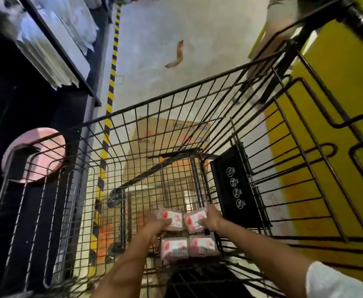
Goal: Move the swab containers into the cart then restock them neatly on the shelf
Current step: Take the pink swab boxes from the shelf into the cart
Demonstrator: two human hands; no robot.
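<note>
**Inspector:** Head view, the only one supplied. Report the step in hand.

**Assistant:** Loading, by my judgement. Both arms reach down into the black wire shopping cart [176, 117]. The left hand [154, 225] has its fingers curled round the far-left pink rectangular swab container with a white and red label [173, 219]. The right hand [210, 218] likewise holds the far-right pink swab container [194, 220]. Neither grip is open; each has hold of one box.

**Inspector:** Location of the goods?

**Assistant:** Low in the basket, toward its near end. Two more pink swab containers [189, 247] lie on the basket floor just near of the held pair, side by side and touching. Whether the held pair rests on the wire yet, I cannot tell.

**Inspector:** Orientation?

**Assistant:** Labels face up. Each box's long axis runs roughly left to right; the held pair is tilted slightly, the lower pair sits square.

**Inspector:** Next move?

**Assistant:** Likely to set the pair down flush against the resting row, then release. The dark shelf unit [68, 61] stands to the left; restocking is not yet begun.
</note>
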